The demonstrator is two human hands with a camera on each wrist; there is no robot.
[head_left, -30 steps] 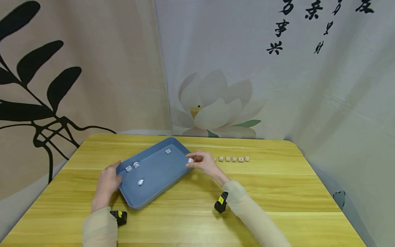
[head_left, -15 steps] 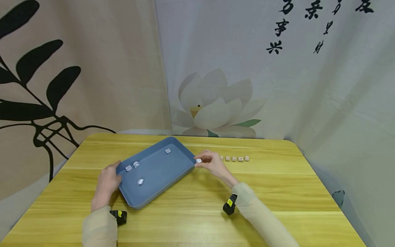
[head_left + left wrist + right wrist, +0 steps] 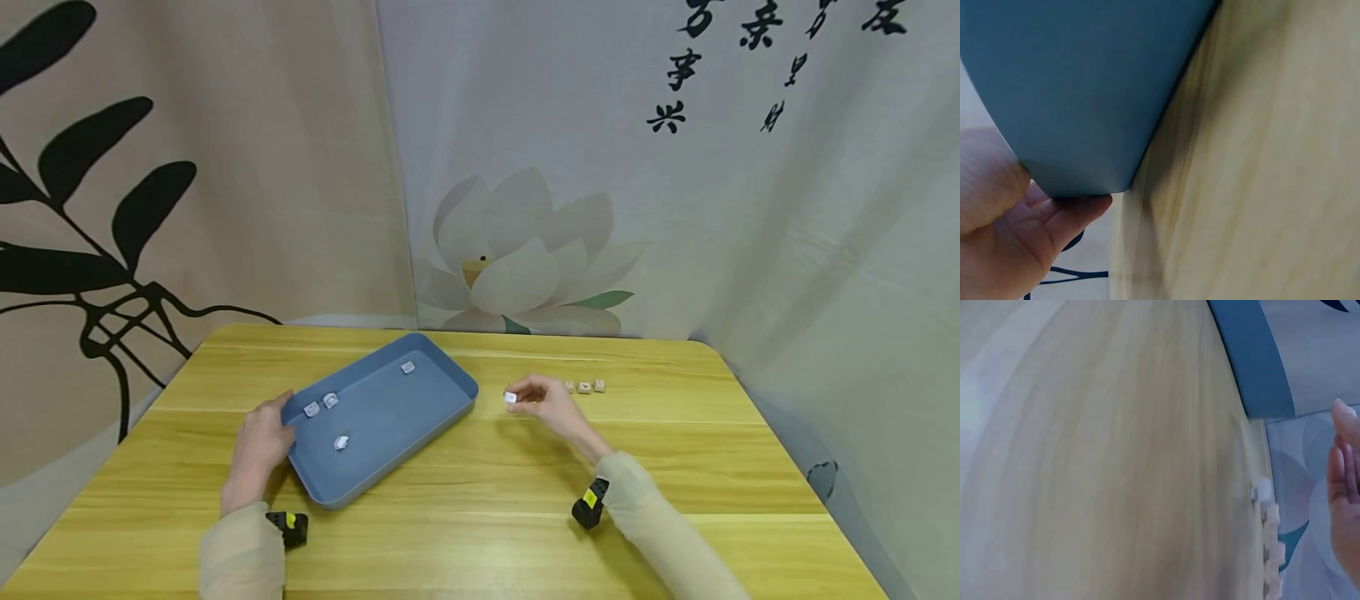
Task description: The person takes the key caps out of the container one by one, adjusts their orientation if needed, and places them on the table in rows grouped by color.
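Observation:
My left hand (image 3: 258,443) grips the left end of a blue rectangular tray (image 3: 390,421); in the left wrist view its fingers (image 3: 1079,219) wrap the tray's corner from outside. Several small white tile-like blocks (image 3: 311,409) with faint marks lie scattered in the tray. Between thumb and fingertips, my right hand (image 3: 553,406) pinches another small white block (image 3: 510,397), just right of the tray. Beyond that hand stands a row of similar blocks (image 3: 584,387), its left part hidden by the hand. In the right wrist view, more of the row (image 3: 1272,514) shows.
The wooden table (image 3: 465,533) ends at a far edge against printed curtains (image 3: 540,250). Black wrist cameras (image 3: 590,504) sit on both sleeves.
My right hand has drawn away from over the tray's right end to the right, carrying the white block over the table and covering more of the row. The left hand and tray stay put.

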